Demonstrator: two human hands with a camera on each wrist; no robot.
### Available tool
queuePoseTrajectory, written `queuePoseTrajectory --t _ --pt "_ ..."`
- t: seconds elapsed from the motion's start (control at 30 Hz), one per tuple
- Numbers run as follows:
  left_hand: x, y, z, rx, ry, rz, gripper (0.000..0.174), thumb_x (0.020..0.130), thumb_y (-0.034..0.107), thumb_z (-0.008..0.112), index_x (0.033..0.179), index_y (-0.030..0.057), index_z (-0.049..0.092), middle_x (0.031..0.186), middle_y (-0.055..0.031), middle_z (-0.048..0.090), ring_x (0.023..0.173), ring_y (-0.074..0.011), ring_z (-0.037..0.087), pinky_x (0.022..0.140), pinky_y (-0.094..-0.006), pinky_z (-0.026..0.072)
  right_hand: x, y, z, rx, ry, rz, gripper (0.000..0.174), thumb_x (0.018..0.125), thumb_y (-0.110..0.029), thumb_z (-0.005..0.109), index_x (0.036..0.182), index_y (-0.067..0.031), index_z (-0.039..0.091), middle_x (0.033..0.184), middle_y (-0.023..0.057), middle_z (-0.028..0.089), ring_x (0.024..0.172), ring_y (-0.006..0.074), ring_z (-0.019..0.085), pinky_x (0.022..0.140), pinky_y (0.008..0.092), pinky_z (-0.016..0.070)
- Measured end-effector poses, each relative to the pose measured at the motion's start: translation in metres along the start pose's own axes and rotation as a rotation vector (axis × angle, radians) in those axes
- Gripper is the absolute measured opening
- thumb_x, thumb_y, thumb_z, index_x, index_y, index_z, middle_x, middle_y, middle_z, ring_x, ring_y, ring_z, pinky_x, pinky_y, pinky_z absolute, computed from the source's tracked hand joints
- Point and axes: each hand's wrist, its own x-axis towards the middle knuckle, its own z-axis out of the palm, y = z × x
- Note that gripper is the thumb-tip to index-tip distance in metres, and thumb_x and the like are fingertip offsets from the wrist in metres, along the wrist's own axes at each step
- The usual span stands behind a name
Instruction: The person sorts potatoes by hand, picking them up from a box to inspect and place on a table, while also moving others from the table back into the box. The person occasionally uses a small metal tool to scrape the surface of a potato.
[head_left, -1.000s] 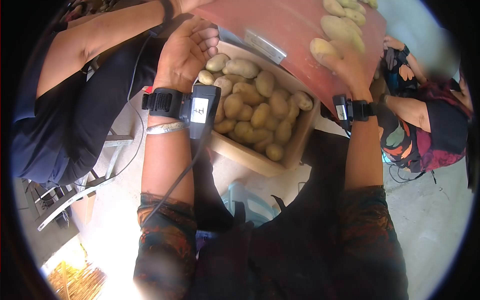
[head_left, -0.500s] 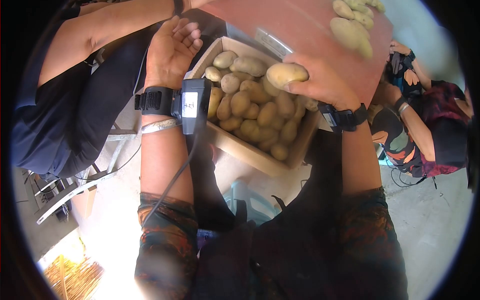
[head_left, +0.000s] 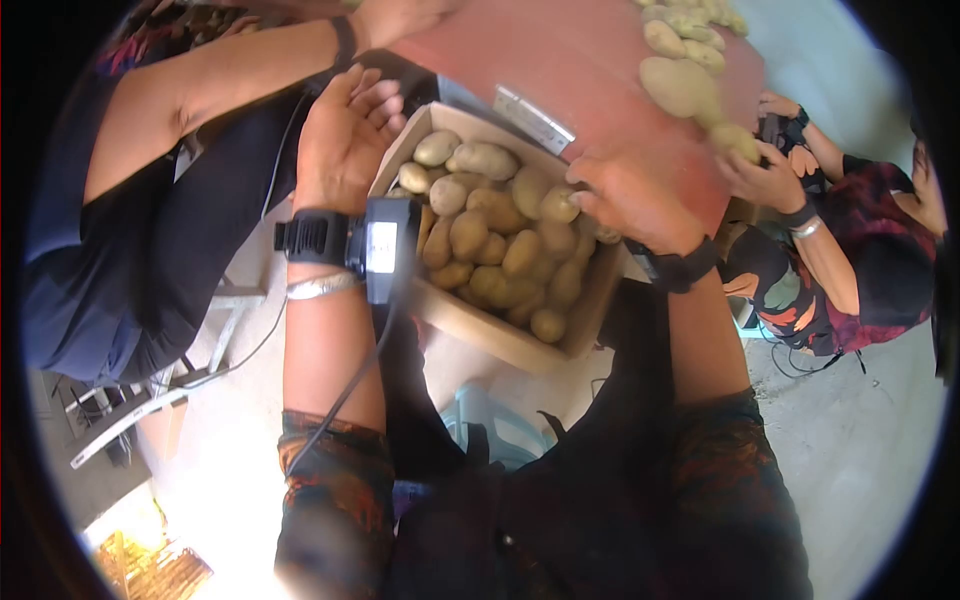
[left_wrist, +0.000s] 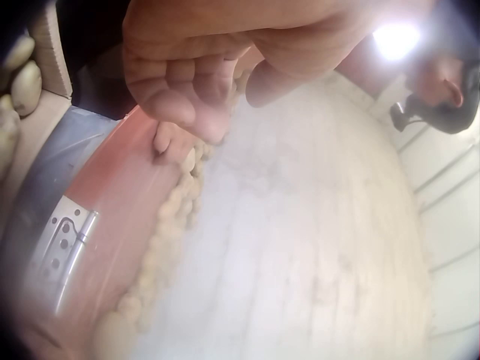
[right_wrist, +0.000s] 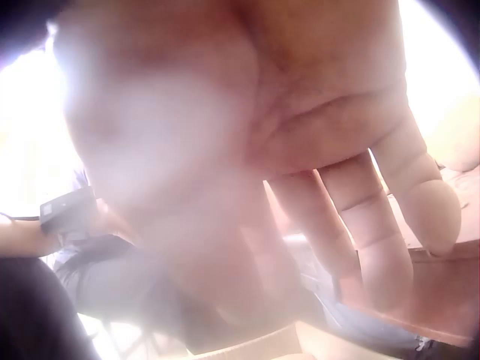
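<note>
A cardboard box full of potatoes stands between the two hands. Over its right edge is my right hand, thumb and forefinger apart beside a potato on top of the pile. In the right wrist view that hand has its fingers extended and holds nothing. My left hand hangs palm up by the box's left corner, fingers loosely bent and empty; the left wrist view shows this hand above the red board.
The red board with a metal hinge lies beyond the box, potatoes along its far right edge. Another person's hand touches a potato there. A different person's arm reaches in from the left. A blue stool stands below.
My right hand came from the board with a potato, which now lies in the box, released. My left hand moved slightly left. The person at right has reached to the board's potatoes.
</note>
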Motion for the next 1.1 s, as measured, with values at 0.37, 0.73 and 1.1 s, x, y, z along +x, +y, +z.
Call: queuePoseTrajectory --t 0.37,0.73,1.1 --pt "-0.006 -0.017 0.021 0.031 0.010 -0.033 0.024 0.089 0.025 0.051 0.099 0.0037 0.050 0.079 -0.0043 0.053 0.068 -0.0145 0.049 0.063 -0.0254 0.0433 -0.003 -0.002 -0.007 0.157 0.113 0.009 0.018 0.075 -0.014 0.061 0.086 -0.0007 0.057 0.079 0.0159 0.056 0.076 0.0335 0.055 0.067 0.0399 0.0433" --pt "-0.001 -0.041 0.038 0.037 -0.019 -0.055 0.024 0.087 0.027 0.053 0.096 0.0042 0.052 0.075 -0.0046 0.056 0.066 -0.0154 0.052 0.060 -0.0269 0.0433 -0.008 -0.005 -0.010 0.106 0.141 0.000 0.021 0.078 -0.017 0.061 0.094 -0.0037 0.057 0.084 0.0158 0.057 0.079 0.0331 0.054 0.070 0.0400 0.0437" --pt "-0.013 -0.071 0.064 0.238 -0.125 -0.184 0.023 0.089 0.027 0.048 0.095 0.0054 0.053 0.072 -0.0033 0.057 0.063 -0.0134 0.054 0.058 -0.0271 0.0438 -0.005 -0.006 -0.002 0.070 0.161 -0.011 0.021 0.076 -0.017 0.063 0.091 -0.0028 0.058 0.084 0.0136 0.058 0.081 0.0326 0.056 0.071 0.0411 0.0442"
